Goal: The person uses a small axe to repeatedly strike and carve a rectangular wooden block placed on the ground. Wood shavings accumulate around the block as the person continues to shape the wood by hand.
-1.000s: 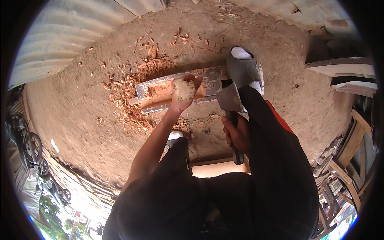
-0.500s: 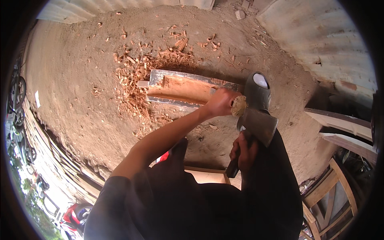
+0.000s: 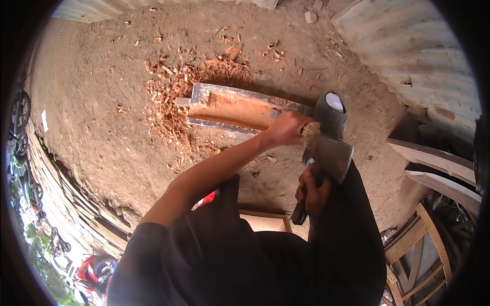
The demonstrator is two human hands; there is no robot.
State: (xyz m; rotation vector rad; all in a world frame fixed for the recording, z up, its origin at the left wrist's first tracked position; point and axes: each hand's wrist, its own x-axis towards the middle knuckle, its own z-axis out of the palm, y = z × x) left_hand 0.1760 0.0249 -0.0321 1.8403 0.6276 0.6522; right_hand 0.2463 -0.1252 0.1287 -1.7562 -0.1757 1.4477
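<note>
A long hollowed piece of wood, reddish inside with dark, worn edges, lies on the dirt ground. Over its right end, my left hand is closed round a chisel with a round, frayed tan handle end. A small grey part, apparently its blade, shows by the groove; most of the chisel is hidden by the hand. My right hand grips the black handle of a hatchet. Its broad grey metal head is right beside the chisel's frayed end; whether they touch I cannot tell.
Wood chips lie thick around the wood's left end. My shoe stands at its right end. Corrugated sheets, curved boards and a wooden frame line the right. Stacked planks and a red motorcycle are at left.
Both hands keep their grips on the chisel and hatchet. The left hand and the chisel's end have shifted slightly right. The view has tilted a little.
</note>
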